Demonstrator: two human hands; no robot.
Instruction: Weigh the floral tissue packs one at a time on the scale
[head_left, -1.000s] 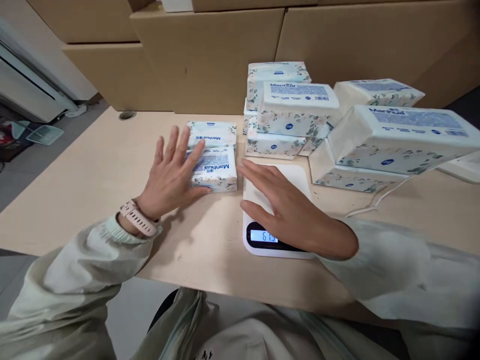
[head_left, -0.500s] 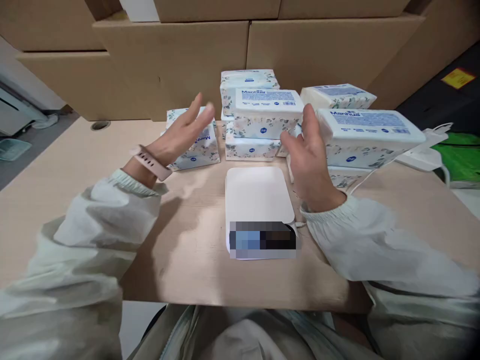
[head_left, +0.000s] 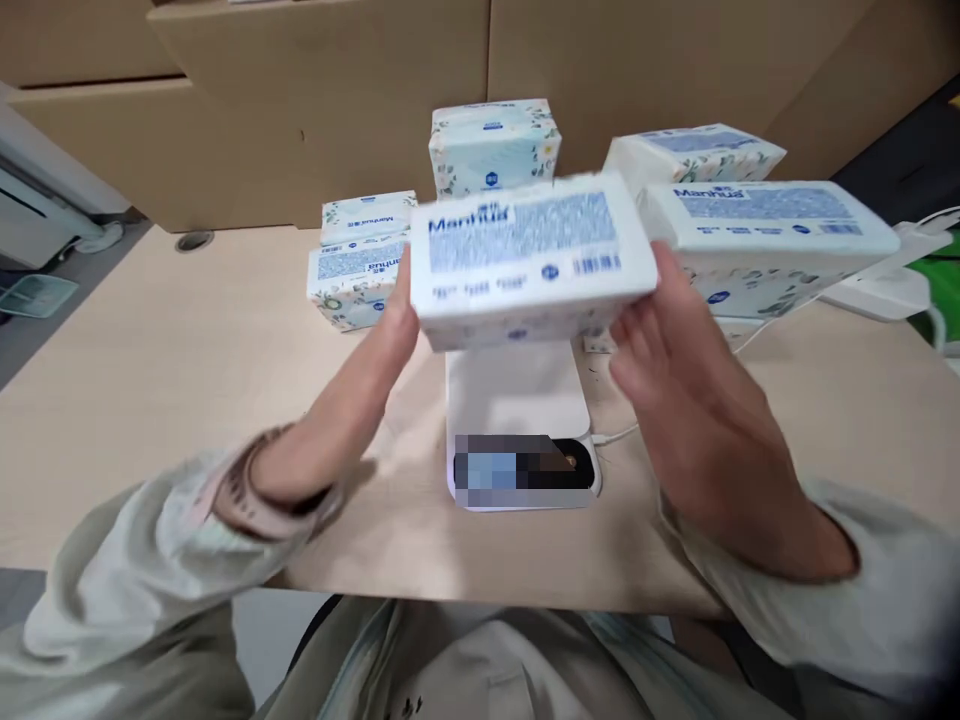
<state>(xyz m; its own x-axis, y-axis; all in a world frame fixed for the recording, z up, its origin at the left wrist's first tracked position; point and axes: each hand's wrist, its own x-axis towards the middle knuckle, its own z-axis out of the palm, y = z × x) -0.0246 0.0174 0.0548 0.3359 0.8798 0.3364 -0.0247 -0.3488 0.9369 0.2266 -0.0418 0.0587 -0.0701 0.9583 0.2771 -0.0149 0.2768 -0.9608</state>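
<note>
A white and blue tissue pack is lifted in the air between my two hands, above the back part of a white scale-like device. My left hand presses on the pack's left end, and my right hand grips its right end with the fingers curled at the lower corner. The pack hides what lies directly behind it. The device's dark front display is pixelated.
More tissue packs stand at the back left, back middle and right. Cardboard boxes line the back of the wooden table. A white cable runs from the device's right side.
My hands have closed on the ends of a tissue pack from the middle stack. It is now raised and nearer to me, over the device. The view has shifted slightly.
</note>
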